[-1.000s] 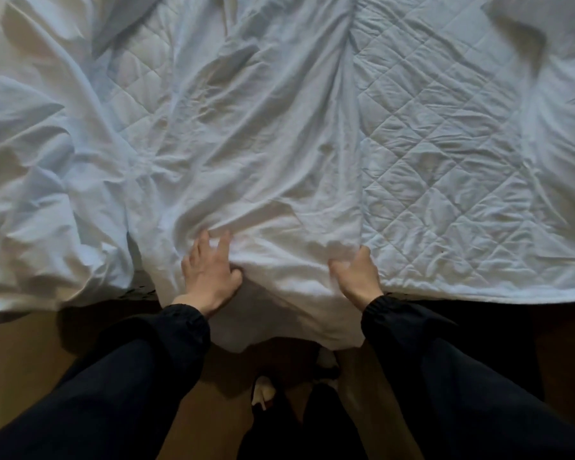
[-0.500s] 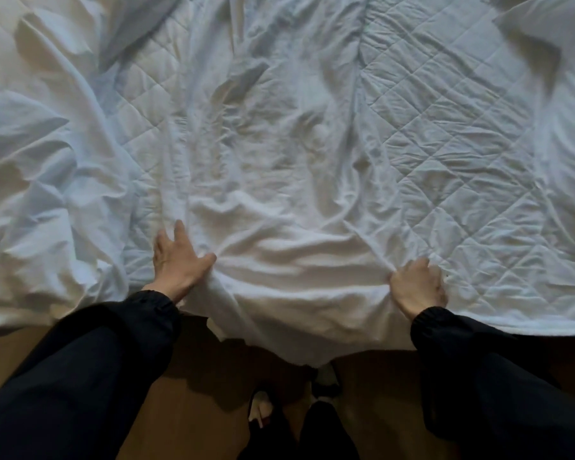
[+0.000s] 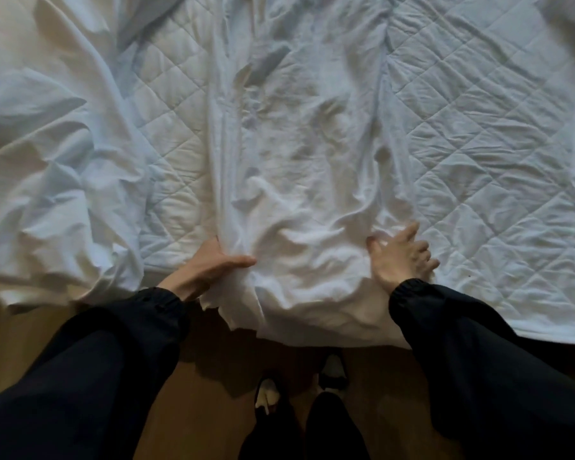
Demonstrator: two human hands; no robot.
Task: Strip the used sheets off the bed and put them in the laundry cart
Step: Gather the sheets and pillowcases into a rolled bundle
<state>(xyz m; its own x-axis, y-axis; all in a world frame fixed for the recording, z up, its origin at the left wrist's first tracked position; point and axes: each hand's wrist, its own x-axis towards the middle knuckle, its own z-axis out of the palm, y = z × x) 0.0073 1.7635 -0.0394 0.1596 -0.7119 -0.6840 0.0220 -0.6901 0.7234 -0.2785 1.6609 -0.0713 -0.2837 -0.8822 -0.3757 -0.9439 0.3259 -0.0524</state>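
Left hand [image 3: 213, 265] clenches bunched fold of crumpled white bed sheet [image 3: 299, 200] at bed's [image 3: 545, 335] near edge, apparently gathering it for removal; right hand [image 3: 400, 257] splayed loose on sheet, seemingly poised to grip. Sheet lies mid-bed over white quilted mattress pad [image 3: 485, 144], hem overhanging. Laundry cart unseen.

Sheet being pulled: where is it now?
Head view, centre: the sheet lies bunched on the quilted pad, near end hanging over the pad's edge, left hand gripping its left side, right hand on its right.

Sheet [image 3: 296, 180]: white cloth, matt, heavily creased. Mattress pad [image 3: 478, 144]: quilted cloth, diamond stitching. Floor [image 3: 206, 416]: brown wood, smooth. Sleeves [image 3: 90, 376]: dark matt fabric.
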